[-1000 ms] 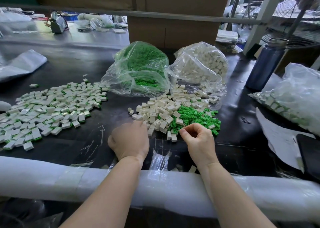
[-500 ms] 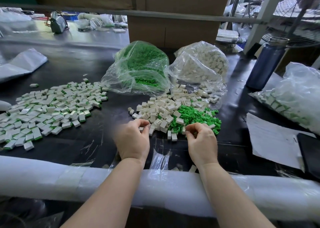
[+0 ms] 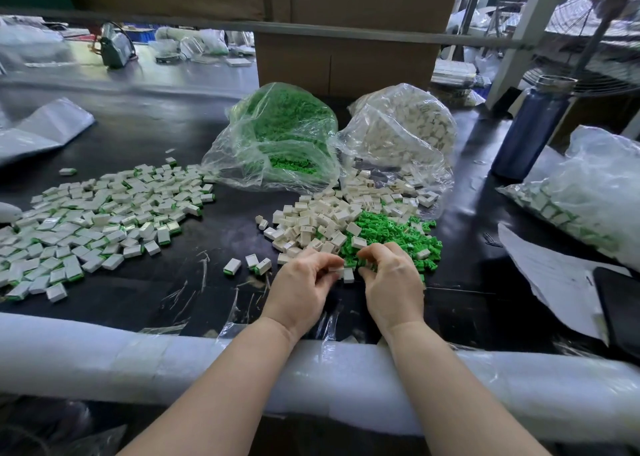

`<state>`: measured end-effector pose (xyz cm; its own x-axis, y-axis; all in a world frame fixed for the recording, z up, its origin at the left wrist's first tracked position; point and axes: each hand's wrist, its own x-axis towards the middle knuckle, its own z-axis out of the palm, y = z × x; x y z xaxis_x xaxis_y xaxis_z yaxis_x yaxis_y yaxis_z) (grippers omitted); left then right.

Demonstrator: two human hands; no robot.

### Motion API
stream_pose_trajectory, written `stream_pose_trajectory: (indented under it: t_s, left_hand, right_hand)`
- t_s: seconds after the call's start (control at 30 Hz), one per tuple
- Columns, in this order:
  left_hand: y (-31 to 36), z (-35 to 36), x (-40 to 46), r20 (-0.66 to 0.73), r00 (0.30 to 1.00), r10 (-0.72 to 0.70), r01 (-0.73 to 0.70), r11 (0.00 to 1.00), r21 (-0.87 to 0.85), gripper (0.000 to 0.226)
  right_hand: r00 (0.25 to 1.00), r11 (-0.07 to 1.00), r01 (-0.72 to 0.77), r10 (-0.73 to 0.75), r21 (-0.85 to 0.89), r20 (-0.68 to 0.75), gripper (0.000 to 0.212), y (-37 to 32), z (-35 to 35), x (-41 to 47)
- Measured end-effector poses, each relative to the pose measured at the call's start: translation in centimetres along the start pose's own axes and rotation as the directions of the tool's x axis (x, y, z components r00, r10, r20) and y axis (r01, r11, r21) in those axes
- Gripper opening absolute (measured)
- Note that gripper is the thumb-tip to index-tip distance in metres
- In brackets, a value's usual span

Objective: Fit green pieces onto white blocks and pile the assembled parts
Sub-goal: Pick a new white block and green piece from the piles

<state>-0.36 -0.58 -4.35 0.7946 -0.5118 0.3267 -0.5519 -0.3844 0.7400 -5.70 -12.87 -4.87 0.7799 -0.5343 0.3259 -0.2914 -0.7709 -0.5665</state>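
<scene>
Now two hands [image 3: 304, 287] [image 3: 393, 284] — fingers pinching white block [image 3: 337, 269]; three assembled parts [image 3: 250, 264] nearby.

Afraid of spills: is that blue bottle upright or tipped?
Upright: the blue bottle stands on the black table, cap at top.

assembled parts [image 3: 100, 223] left, loose blocks [image 3: 322, 223] centre, bags [image 3: 277, 137] behind

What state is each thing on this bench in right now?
Left hand: fingers curled, pinching a white block.
Right hand: fingers curled at the green pieces; what it holds is hidden.
Bag of green pieces: open, lying down.
Bag of white blocks: open, spilling.
Assembled parts: spread loosely.
Blue bottle: upright, capped.
</scene>
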Motion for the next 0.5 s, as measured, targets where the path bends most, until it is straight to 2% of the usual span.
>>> stream_pose_trajectory:
  t_s: [0.13, 0.33, 0.5]
  left_hand:
    - [-0.29, 0.19, 0.02, 0.055, 0.998, -0.029, 0.030, 0.999, -0.023, 0.016]
    - [-0.50, 0.14, 0.04, 0.086, 0.992, -0.088, 0.098, 0.988, -0.115, 0.012]
    - [-0.53, 0.11, 0.09, 0.097, 0.991, -0.090, 0.103, 0.985, -0.139, 0.013]
  right_hand:
    - [1.000, 1.000, -0.012, 0.012, -0.018, -0.003, 0.006, 0.05, 0.09, 0.07]
    - [0.998, 0.997, -0.039, 0.041, 0.066, -0.036, 0.004, 0.28, -0.19, -0.03]
    - [1.000, 0.999, -0.024, 0.024, 0.037, 0.000, 0.023, 0.23, -0.16, -0.23]
